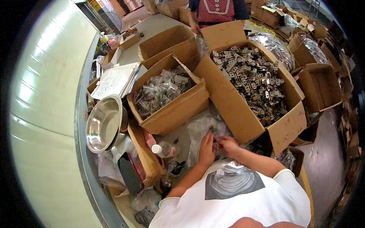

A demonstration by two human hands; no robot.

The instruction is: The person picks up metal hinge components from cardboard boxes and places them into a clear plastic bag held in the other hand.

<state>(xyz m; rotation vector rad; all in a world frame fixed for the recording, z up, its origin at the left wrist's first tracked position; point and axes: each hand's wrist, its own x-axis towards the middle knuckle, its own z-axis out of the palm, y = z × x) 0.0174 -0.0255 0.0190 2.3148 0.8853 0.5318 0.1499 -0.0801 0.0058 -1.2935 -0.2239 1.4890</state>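
Closest to my eyes is the white shirt (235, 197) with its grey print, and both forearms run up from it to the work. Left hand (207, 149) and right hand (227, 144) meet over a clear plastic bag (201, 127) lying on the table between the boxes. Left fingers lie flat and together on the bag, pressing it down. Right fingers are curled in and pinched on something small at the bag's mouth; it is too small to tell what, though it looks like a bit of metal.

Judging by how things lie, I am somewhere in the middle. One cardboard box of bagged parts (167, 95), just ahead and to my left, is well filled with small clear packets, so a good deal looks done. One larger box of loose metal brackets (251, 79), ahead to my right, is heaped nearly to the rim, so plenty is left. Packets and brackets are both too many to count.

Farther out: one empty box (167, 41) behind the packet box, one steel bowl (104, 123) tipped on its side at my left, one stack of papers (114, 79) behind it, one small plastic bottle (163, 149) with a white cap lying near my left elbow, and one dark flat thing (129, 173) beside it. Two big clear sacks of parts (275, 47) sit beyond the bracket box. One other person (216, 11) stands at the far end of the table.
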